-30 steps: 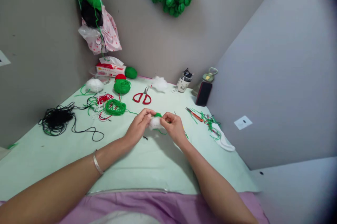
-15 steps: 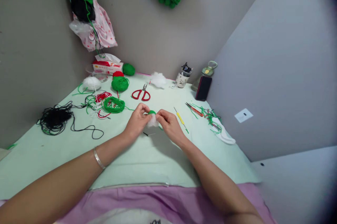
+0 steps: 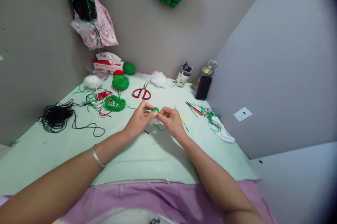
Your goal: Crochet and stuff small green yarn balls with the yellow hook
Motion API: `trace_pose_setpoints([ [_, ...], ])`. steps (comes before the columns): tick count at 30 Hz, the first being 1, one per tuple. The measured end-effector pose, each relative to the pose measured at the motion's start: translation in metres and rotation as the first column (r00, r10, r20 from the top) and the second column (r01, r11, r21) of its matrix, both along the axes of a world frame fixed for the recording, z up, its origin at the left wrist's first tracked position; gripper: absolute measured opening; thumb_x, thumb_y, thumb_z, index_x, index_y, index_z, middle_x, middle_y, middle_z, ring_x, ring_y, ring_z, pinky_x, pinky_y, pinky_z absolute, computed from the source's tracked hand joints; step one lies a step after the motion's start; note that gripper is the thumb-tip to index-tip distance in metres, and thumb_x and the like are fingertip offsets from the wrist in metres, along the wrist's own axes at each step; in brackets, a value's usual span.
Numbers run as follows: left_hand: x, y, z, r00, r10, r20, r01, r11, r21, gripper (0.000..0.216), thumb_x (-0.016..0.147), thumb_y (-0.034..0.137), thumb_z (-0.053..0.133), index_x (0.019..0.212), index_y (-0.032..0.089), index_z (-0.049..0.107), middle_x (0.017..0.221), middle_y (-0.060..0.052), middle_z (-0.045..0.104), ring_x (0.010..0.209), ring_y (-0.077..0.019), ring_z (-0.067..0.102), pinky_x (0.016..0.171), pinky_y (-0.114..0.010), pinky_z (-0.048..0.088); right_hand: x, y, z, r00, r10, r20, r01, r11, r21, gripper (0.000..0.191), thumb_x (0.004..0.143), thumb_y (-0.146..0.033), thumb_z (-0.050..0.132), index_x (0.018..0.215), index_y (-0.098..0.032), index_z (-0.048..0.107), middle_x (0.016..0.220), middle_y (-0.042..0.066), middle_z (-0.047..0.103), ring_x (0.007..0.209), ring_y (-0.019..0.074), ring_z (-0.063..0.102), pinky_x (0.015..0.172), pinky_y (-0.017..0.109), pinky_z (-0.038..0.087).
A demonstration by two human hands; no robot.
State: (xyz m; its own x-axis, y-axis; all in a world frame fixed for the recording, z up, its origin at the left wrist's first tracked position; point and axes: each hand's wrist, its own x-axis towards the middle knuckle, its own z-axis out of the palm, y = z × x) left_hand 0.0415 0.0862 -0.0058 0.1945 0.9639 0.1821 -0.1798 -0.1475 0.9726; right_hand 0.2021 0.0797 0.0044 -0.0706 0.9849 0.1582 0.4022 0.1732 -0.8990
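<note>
My left hand [image 3: 139, 120] pinches a small green crochet piece [image 3: 156, 110] between thumb and fingers. Against its right side, my right hand [image 3: 171, 121] is closed, thumb and fingertips pressed at the piece. A bit of white stuffing [image 3: 154, 120] shows under the thumbs, partly hidden. From the piece a green yarn tail [image 3: 161, 129] hangs toward the tabletop. Just beyond my right hand lies a yellow-handled crochet hook [image 3: 182, 118], partly covered by it. A needle-like item with a black end [image 3: 147, 132] rests below my hands.
Red-handled scissors [image 3: 141, 93] and a tuft of stuffing [image 3: 158, 79] lie beyond my hands. Green yarn [image 3: 115, 103] and tangled black yarn [image 3: 56, 117] are at left. Orange snips [image 3: 196, 109], yarn scraps and a leaning phone [image 3: 203, 87] are at right.
My hands have shifted slightly right and up with the green piece. Less white stuffing shows beneath it, and the green yarn tail is more visible. The view has tilted a little.
</note>
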Motion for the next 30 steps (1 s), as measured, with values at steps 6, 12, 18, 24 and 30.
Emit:
trace_pose_setpoints([
  [6, -0.005, 0.01, -0.007, 0.998, -0.007, -0.056, 0.004, 0.998, -0.058, 0.026, 0.071, 0.026, 0.076, 0.08, 0.022, 0.052, 0.072, 0.005, 0.059, 0.058, -0.0126, 0.052, 0.055, -0.025, 0.038, 0.003, -0.005, 0.004, 0.984, 0.16, 0.078, -0.158, 0.987, -0.027, 0.023, 0.083, -0.038, 0.06, 0.07, -0.022, 0.052, 0.059, -0.006, 0.043, 0.057, 0.0112, 0.035, 0.054, 0.026, 0.026],
  [12, 0.0, 0.018, -0.013, 0.987, 0.15, -0.062, -0.154, 0.986, -0.067, 0.025, 0.076, 0.012, 0.074, 0.074, 0.02, 0.05, 0.069, 0.007, 0.049, 0.061, -0.0107, 0.046, 0.058, -0.023, 0.039, -0.008, -0.01, 0.006, 0.972, 0.214, 0.101, -0.214, 0.977, -0.014, 0.016, 0.084, -0.034, 0.056, 0.075, -0.022, 0.051, 0.064, -0.006, 0.044, 0.06, 0.0116, 0.038, 0.057, 0.025, 0.03],
  [18, 0.0, 0.006, -0.006, 0.999, 0.038, 0.027, -0.033, 0.988, -0.154, 0.019, 0.079, 0.026, 0.07, 0.076, 0.022, 0.051, 0.067, 0.006, 0.054, 0.061, -0.0143, 0.057, 0.057, -0.026, 0.048, -0.001, -0.004, 0.001, 0.985, 0.069, 0.155, -0.082, 0.994, 0.078, 0.015, 0.079, -0.032, 0.06, 0.07, -0.023, 0.051, 0.059, -0.007, 0.041, 0.058, 0.0117, 0.032, 0.059, 0.027, 0.025],
  [24, -0.002, 0.0, -0.001, 0.989, -0.104, 0.102, 0.118, 0.981, -0.152, 0.042, 0.074, 0.048, 0.082, 0.083, 0.022, 0.05, 0.076, 0.005, 0.061, 0.07, -0.0159, 0.066, 0.072, -0.034, 0.059, 0.007, 0.003, -0.001, 0.993, 0.027, 0.119, -0.032, 0.999, 0.037, 0.024, 0.082, -0.038, 0.056, 0.066, -0.023, 0.05, 0.054, -0.007, 0.039, 0.053, 0.0109, 0.03, 0.053, 0.027, 0.024],
  [30, -0.007, 0.012, -0.016, 0.997, -0.065, 0.038, 0.07, 0.987, -0.141, 0.037, 0.076, 0.035, 0.084, 0.082, 0.021, 0.05, 0.071, 0.006, 0.061, 0.059, -0.0127, 0.063, 0.059, -0.027, 0.053, 0.003, -0.008, 0.01, 0.966, 0.215, 0.14, -0.215, 0.976, -0.018, 0.024, 0.091, -0.039, 0.05, 0.074, -0.022, 0.055, 0.061, -0.005, 0.045, 0.057, 0.012, 0.036, 0.056, 0.026, 0.029],
])
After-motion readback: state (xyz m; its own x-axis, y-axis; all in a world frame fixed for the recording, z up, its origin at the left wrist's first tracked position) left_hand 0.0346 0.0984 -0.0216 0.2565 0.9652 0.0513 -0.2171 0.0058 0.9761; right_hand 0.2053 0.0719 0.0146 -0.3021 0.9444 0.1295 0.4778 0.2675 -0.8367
